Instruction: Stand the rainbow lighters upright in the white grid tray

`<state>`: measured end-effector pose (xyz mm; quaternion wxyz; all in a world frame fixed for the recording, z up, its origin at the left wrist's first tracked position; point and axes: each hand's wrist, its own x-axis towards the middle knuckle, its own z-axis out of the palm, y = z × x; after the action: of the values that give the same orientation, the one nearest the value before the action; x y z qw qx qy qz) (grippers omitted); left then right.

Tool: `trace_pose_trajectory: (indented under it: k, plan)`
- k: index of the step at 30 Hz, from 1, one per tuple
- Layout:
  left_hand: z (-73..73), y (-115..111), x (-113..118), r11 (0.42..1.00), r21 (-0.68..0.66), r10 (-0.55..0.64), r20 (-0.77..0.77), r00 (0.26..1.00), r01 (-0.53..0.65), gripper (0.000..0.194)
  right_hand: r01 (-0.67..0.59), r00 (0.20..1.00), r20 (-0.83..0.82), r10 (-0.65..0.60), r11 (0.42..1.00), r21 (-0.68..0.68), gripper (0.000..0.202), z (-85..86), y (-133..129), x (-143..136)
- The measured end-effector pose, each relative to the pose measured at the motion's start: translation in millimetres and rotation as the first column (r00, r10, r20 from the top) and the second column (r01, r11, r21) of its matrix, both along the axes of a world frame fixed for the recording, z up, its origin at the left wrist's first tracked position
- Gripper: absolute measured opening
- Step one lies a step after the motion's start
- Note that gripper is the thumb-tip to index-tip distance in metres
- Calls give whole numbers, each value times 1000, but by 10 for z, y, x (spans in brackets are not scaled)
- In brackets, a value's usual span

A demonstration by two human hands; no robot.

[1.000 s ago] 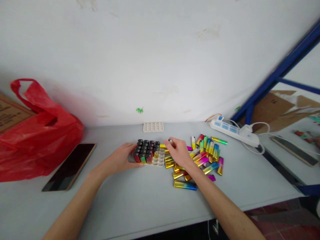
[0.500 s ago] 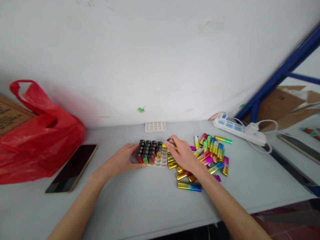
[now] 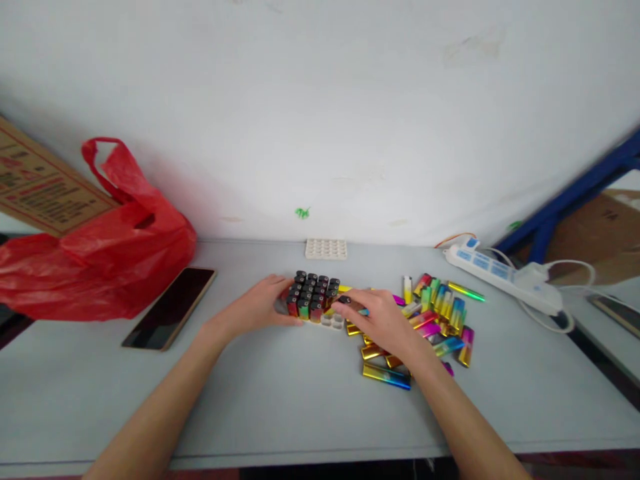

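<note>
Since the frame half a second earlier, the right hand (image 3: 380, 317) has moved in over the right end of the tray (image 3: 333, 321), and the whole view has swung leftward, bringing more of the left carton (image 3: 47, 190) into sight. Head view: the left hand (image 3: 263, 303) curves around the tray's left end, its thumb along the near edge, steadying a block of upright lighters (image 3: 309, 297) with black tops. The right hand's thumb and fingers are pinched on a single lighter (image 3: 344, 300), of which little but the black top shows; its body is hidden, so its long axis cannot be told. The tray lies between the hands, its own long axis running from left to right; bare cups show at its near right corner, beside the right hand and well apart from the left fingers. Under and to the right of the right forearm is a pile of shiny lighters (image 3: 424, 320), lying at mixed angles. A second tray (image 3: 326, 249) sits near the wall. Writing: the right carton (image 3: 590, 240) appears to read "7A"; the left carton, above the red bag (image 3: 130, 257), bears print too small to read; no brand is legible on the phone (image 3: 170, 308) or lighters.
</note>
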<state>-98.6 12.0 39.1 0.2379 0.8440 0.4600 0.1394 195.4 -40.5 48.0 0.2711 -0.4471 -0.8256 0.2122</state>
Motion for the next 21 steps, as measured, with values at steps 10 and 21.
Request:
trace_pose_trajectory:
  k: [10, 21]
  plan:
    - [-21, 12, -21, 999, -28, -18, 10, 1000, 18, 57, 81, 946, 309, -96, 995, 60, 40, -60, 33, -182]
    - [-41, 88, -36, 999, -34, 30, -58, 998, -32, 64, 315, 948, 25, -317, 946, 72, 49, 135, 229, 555]
